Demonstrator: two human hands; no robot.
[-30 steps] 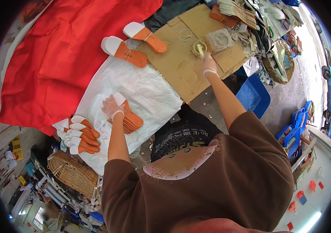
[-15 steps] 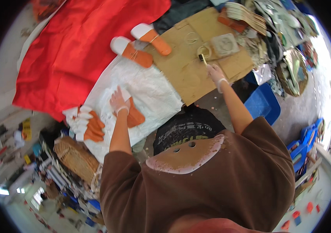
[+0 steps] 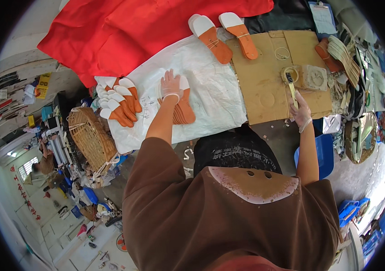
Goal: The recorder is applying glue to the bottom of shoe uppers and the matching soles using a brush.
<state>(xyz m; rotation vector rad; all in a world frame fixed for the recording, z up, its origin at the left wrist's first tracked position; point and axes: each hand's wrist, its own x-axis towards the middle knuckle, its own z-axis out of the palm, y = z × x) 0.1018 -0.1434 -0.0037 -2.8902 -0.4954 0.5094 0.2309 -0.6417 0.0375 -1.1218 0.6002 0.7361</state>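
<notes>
My left hand (image 3: 171, 86), in a thin clear glove, lies with its fingers stretched out on a stack of orange insoles (image 3: 184, 108) with white toe ends. The stack rests on a white sheet (image 3: 219, 99). In my right hand (image 3: 300, 112), also gloved, is a brush (image 3: 292, 92) held by its pale handle. Its dark bristle end is at a small round pot (image 3: 296, 72) with a yellowish rim; whether it touches what is inside I cannot tell. Left of my left hand, several more orange and white insoles (image 3: 119, 103) lie fanned out.
Two tied bundles of insoles (image 3: 212, 39) lie at the far side, by a red cloth (image 3: 147, 31). Under the pot is brown cardboard (image 3: 264, 86), with a pale block (image 3: 314, 77) beside the pot. A wicker basket (image 3: 91, 137) stands at left, a blue bin (image 3: 323, 156) at right.
The whole view has shifted, so the table things sit differently in it. The brush's bristle end has moved from beside the pot's rim to over the pot. My left hand stays on the insoles.
</notes>
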